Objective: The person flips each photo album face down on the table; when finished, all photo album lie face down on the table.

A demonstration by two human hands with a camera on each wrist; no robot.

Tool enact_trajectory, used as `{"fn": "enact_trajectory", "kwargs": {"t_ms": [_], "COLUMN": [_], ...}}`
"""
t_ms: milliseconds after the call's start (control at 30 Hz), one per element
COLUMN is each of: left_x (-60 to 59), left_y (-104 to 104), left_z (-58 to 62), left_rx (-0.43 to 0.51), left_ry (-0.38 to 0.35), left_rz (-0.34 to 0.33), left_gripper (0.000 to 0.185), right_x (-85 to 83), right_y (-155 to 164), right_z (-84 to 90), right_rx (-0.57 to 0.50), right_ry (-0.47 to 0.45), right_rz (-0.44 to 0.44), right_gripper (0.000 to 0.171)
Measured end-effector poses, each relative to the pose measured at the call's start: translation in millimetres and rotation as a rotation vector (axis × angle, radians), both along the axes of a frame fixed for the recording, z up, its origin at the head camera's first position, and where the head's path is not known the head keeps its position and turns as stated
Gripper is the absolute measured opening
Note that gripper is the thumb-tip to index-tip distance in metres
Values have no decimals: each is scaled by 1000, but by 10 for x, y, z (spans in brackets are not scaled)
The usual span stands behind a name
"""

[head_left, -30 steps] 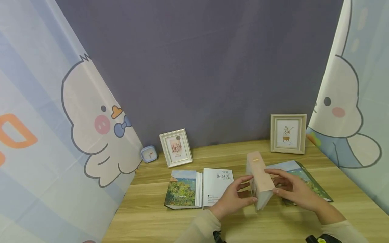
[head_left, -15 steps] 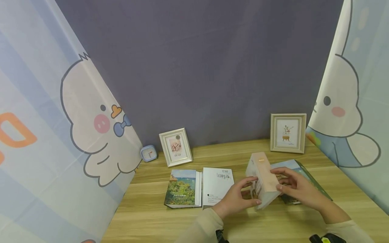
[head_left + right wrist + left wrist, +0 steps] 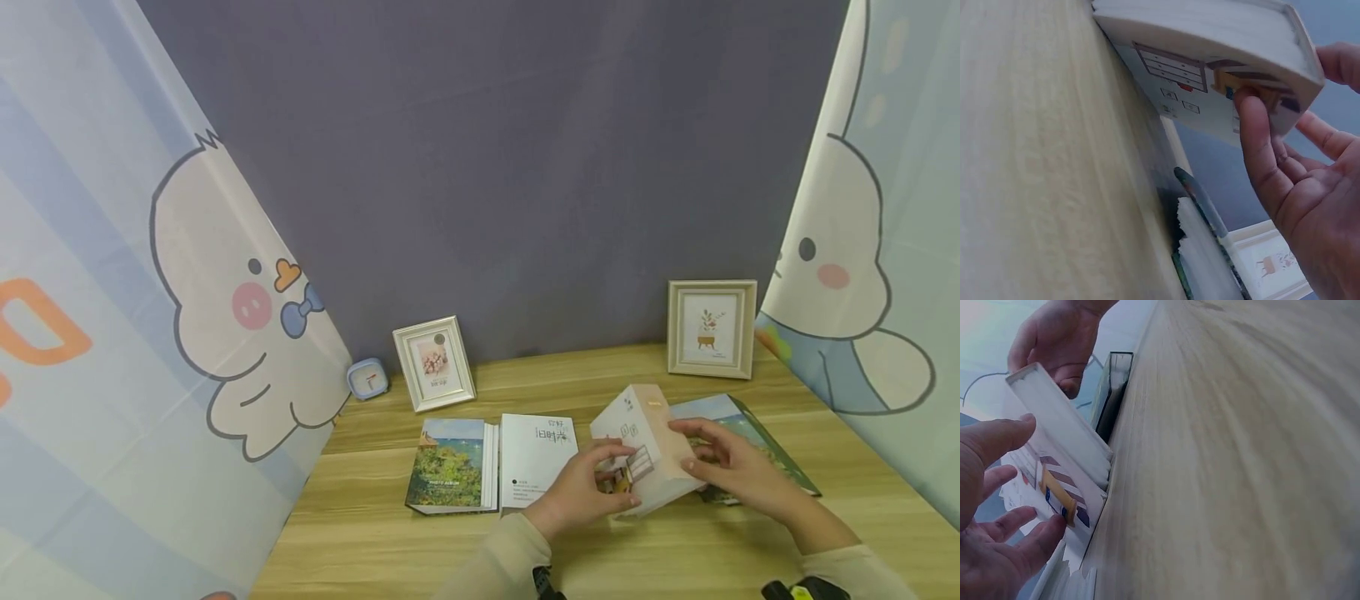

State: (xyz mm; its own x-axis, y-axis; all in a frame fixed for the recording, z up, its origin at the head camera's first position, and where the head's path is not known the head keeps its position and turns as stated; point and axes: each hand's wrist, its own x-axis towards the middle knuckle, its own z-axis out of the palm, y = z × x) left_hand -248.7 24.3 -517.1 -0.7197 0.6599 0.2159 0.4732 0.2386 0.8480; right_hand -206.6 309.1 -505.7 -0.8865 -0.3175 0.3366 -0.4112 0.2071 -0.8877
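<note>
A thick white photo album with a pale pink spine stands tilted on the table, drawn furniture on its cover. My right hand grips it from the spine side; in the right wrist view one finger presses the cover and the thumb is at the far edge. My left hand touches the other cover with loosely spread fingers, its thumb near the lower edge. In the left wrist view the white page edges face the camera.
Left of my left hand lie a landscape-covered album and a white album. Another landscape album lies behind my right hand. Two picture frames, one small and one larger, and a blue clock stand along the back.
The album between my hands has turned, so its illustrated front cover now shows where mostly the spine showed before. My right hand has shifted slightly right with the spine.
</note>
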Motion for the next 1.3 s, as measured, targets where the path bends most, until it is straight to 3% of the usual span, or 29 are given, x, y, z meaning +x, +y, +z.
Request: {"fn": "enact_trajectory", "kwargs": {"t_ms": [333, 533, 833, 1300], "left_x": [4, -4, -17, -4], "left_y": [0, -9, -21, -42], "left_z": [19, 22, 20, 20], "left_rx": [-100, -164, -245, -375], "left_ry": [37, 73, 132, 225], "left_rz": [20, 30, 68, 158], "left_gripper": [57, 58, 59, 50], "right_x": [-14, -12, -1, -19], "right_y": [24, 27, -1, -47], "right_z": [-88, -105, -127, -125], "right_rx": [179, 271, 368, 327], "right_ry": [-18, -22, 64, 18], "right_rz": [-172, -216, -277, -158], "right_gripper": [55, 54, 50, 49]}}
